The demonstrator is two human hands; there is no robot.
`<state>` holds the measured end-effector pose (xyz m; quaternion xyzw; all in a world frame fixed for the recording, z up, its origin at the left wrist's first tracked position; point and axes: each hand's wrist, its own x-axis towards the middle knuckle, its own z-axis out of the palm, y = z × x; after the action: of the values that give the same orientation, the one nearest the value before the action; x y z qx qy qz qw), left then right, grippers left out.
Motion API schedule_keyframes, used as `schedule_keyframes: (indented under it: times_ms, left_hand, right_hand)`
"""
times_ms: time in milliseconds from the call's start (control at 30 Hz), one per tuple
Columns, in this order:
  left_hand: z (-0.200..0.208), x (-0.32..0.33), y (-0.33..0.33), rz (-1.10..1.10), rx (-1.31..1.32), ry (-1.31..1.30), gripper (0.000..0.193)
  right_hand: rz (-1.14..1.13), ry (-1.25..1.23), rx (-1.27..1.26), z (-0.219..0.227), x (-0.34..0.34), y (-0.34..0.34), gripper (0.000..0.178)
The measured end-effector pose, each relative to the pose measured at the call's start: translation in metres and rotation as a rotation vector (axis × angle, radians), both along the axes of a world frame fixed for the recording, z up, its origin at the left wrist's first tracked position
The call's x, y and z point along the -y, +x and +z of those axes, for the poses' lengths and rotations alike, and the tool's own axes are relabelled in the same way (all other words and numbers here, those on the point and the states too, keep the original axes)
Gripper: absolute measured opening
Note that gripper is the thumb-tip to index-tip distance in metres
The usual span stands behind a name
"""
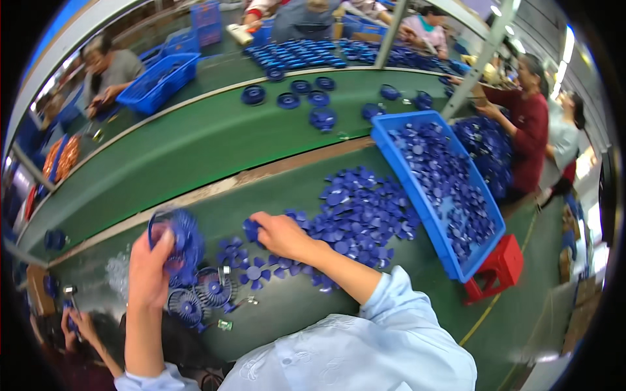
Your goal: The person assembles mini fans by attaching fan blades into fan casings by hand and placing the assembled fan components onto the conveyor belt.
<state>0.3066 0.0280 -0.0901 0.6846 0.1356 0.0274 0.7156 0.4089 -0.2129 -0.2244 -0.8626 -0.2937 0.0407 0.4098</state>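
My left hand (149, 270) is closed round a blue round fan housing (186, 241), tilted and smeared by motion. To its right, my right hand (282, 236) pinches a small blue fan blade (251, 229), mostly hidden by the fingers. A heap of loose blue fan blades (355, 212) spreads over the green bench to the right of this hand. Below my left hand lie slatted blue fan grilles (214, 287), with a small green circuit board (225, 324) near them.
A blue tray (386, 140) of fan blades stands at the right, near a red stool (502, 264). Beyond a wooden edge runs a green conveyor belt (195, 140) carrying several blue fan parts. Clear plastic pieces (119, 272) lie at the left. Co-workers sit around.
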Motion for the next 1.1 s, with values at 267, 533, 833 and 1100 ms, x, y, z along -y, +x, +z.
schedule_keyframes:
  times_ms: [267,533,833,1100]
  left_hand:
    - [-0.047,-0.006,-0.022,-0.050,0.054,-0.185,0.026]
    - [-0.056,-0.017,-0.026,-0.096,0.009,-0.203,0.022]
    - [-0.080,-0.020,-0.024,-0.044,-0.077,-0.312,0.044]
    - [-0.070,-0.009,-0.022,-0.140,-0.081,-0.449,0.037]
  right_hand:
    - [0.082,-0.308,0.372,-0.008,-0.013,-0.017,0.030]
    - [-0.059,-0.374,0.456,-0.013,-0.020,-0.009,0.023]
    - [-0.183,-0.135,0.404,0.006,-0.025,-0.011,0.033]
    - [0.117,0.049,0.538,0.080,-0.055,-0.073,0.041]
